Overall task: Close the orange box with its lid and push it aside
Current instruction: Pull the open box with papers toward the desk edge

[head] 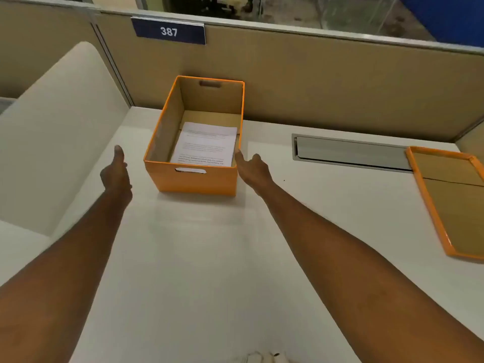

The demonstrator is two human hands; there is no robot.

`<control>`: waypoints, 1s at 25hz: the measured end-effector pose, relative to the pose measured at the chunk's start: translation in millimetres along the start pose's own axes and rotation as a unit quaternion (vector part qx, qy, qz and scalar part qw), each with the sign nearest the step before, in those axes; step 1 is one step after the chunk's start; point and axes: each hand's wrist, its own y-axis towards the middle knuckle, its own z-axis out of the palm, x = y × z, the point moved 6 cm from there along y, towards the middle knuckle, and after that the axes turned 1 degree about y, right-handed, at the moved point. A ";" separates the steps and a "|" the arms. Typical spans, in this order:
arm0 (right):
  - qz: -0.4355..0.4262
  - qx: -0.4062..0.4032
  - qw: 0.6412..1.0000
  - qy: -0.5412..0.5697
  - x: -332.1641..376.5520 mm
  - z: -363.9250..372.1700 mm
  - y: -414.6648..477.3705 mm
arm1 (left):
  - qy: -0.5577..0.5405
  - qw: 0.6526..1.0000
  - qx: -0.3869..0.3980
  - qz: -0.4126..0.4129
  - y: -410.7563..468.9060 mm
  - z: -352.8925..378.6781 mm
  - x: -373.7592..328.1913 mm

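The orange box stands open on the white desk, near the back partition, with a printed sheet of paper lying inside. Its orange lid lies upside down at the desk's far right, partly cut off by the frame edge. My left hand is a little left of the box, fingers extended, holding nothing and not touching it. At the box's near right corner is my right hand, open, with the thumb against or very close to the rim.
A grey cable-tray flap is set into the desk between box and lid. A tan partition with a blue "387" sign runs along the back. A pale curved panel borders the left side.
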 end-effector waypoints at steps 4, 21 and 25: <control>0.034 -0.016 0.999 0.015 24.9 21.6 27.0 | 0.029 0.992 0.124 -0.015 37.2 9.9 -18.0; 0.044 -0.119 0.989 0.079 -40.3 2.6 -12.1 | 0.218 0.941 0.231 0.121 -31.6 74.6 15.1; 0.018 -0.136 0.988 0.067 -101.4 -50.2 -78.6 | 0.207 0.942 0.230 0.132 -123.3 63.4 55.4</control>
